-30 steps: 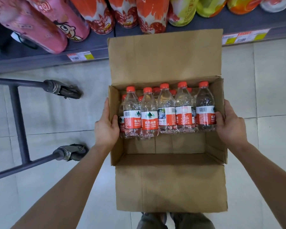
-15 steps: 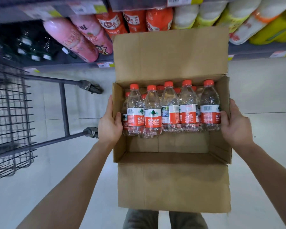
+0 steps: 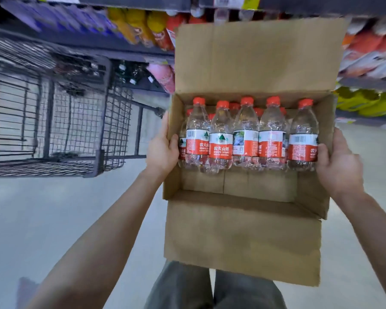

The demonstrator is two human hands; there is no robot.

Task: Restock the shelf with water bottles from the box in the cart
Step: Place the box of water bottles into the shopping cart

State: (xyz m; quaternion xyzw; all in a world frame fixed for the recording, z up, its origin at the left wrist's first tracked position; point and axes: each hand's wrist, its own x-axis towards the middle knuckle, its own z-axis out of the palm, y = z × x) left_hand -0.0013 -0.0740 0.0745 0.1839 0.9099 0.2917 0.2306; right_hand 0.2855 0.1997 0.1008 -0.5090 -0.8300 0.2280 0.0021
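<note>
while the box [image 3: 243, 237] is held off the floor [image 3: 54, 219] between both hands, its two long flaps stand open, one toward the shelf [image 3: 125, 50] and one toward the person. left hand [image 3: 163, 150]: grips the left wall, thumb hooked over the rim into the box, fingers outside the wall and hidden. right hand [image 3: 339, 166]: grips the right wall likewise, thumb over the rim just beside the rightmost bottle's label, fingers hidden behind the cardboard. bottles [image 3: 245, 134]: clear, red-capped, red-and-white labels, upright in rows packed against the far wall; bare cardboard shows in the near part. cart [image 3: 76, 121]: wire basket, left of the box, apart from it. shelf: blurred, stocked with coloured drinks [image 3: 366, 52], beyond the far flap. trousers [image 3: 187, 286] show below the near flap.
</note>
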